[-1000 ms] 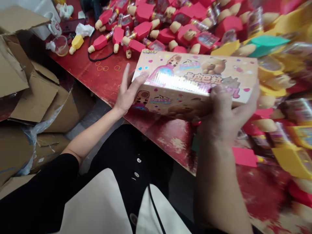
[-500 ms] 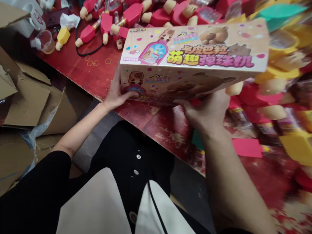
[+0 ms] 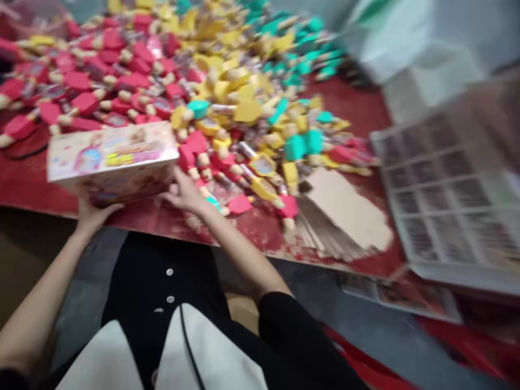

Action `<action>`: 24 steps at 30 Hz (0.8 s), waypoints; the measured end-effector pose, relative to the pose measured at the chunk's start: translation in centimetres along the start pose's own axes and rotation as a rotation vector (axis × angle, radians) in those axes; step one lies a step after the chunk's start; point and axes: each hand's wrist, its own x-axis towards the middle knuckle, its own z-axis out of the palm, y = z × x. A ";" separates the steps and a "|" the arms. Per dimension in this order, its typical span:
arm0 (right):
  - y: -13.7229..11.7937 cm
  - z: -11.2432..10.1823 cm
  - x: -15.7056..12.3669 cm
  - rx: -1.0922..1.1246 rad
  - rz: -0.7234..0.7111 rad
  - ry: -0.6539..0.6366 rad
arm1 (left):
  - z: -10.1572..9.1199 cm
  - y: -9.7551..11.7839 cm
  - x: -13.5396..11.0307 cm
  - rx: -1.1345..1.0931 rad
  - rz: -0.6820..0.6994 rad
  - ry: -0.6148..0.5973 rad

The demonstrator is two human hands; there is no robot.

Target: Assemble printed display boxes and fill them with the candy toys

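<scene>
Now, I log the printed toy carton (image 3: pixel 112 160) at the edge of the red table (image 3: pixel 28 189), left hand (image 3: pixel 95 216) cupped beneath it, right hand (image 3: pixel 184 195) open and spread at its corner. Risk, I judge: uneven support tips it into the heaped toy pieces (image 3: pixel 227 103).

left hand (image 3: pixel 95 214) cupped palm-up, right hand (image 3: pixel 184 195) open, angled inward

Toy box lettering (image 3: pixel 132 157) blurred, gridded panel (image 3: pixel 447 184) cut off at right edge, heaped toys (image 3: pixel 227 92) smeared
</scene>
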 end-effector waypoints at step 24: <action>6.1 -13.3 -19.2 -0.244 0.285 0.899 | -5.6 2.4 -1.0 0.181 -0.199 0.231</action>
